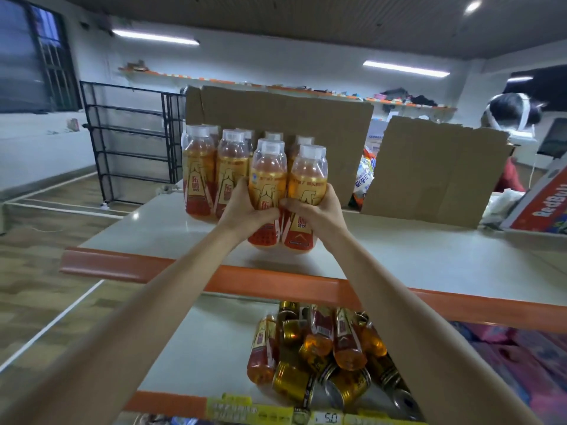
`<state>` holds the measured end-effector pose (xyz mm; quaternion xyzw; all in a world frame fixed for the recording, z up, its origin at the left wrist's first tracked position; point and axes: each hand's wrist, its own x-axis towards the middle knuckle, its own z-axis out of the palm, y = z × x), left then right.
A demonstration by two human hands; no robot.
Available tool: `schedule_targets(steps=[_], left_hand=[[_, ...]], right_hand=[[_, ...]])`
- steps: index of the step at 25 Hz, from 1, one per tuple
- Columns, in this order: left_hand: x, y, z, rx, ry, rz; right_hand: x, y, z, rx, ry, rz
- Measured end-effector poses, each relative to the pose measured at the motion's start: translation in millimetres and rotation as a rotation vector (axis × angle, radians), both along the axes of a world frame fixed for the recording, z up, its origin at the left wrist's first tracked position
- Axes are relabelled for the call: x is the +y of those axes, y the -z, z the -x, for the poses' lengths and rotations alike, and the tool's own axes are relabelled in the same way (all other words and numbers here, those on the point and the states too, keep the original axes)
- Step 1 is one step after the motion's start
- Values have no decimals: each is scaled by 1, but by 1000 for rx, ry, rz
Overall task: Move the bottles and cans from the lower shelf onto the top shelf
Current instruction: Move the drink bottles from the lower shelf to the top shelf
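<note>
Lower shelf (199, 348), 6 o'clock: heap of lying bottles and gold cans (319, 357) on its right part. Top shelf (414, 256), centre: cardboard sheet (276, 118) upright at 12 o'clock, with a cluster of standing bottles (214, 173) at 11 o'clock in front of it. Pair of upright bottles (267, 179), just right of the cluster, bases low over the top shelf; contact unclear. Left hand (245, 210) grasps the left one, right hand (316, 210) the right one.

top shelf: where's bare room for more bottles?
Widest bare patch: top shelf right of the two held bottles, between cardboard, Red Bull box and orange front edge. Smaller strip at the front-left corner, before the standing bottles. Crowded: that back-left cluster.
</note>
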<state>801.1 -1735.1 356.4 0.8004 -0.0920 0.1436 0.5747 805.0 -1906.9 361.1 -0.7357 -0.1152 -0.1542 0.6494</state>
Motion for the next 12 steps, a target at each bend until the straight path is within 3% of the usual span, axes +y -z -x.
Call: schedule_targets(steps=[3, 6, 8, 12], left_hand=[[0, -1, 0, 22, -139, -198], [-1, 4, 16, -50, -308, -298], [-1, 7, 28, -154, -324, -331], [-4, 9, 36, -244, -356, -435]], right_hand=[[-8, -2, -3, 1, -89, 3], [-16, 2, -3, 102, -127, 144], [-24, 7, 0, 145, -106, 253], [-31, 8, 3, 175, -54, 276]])
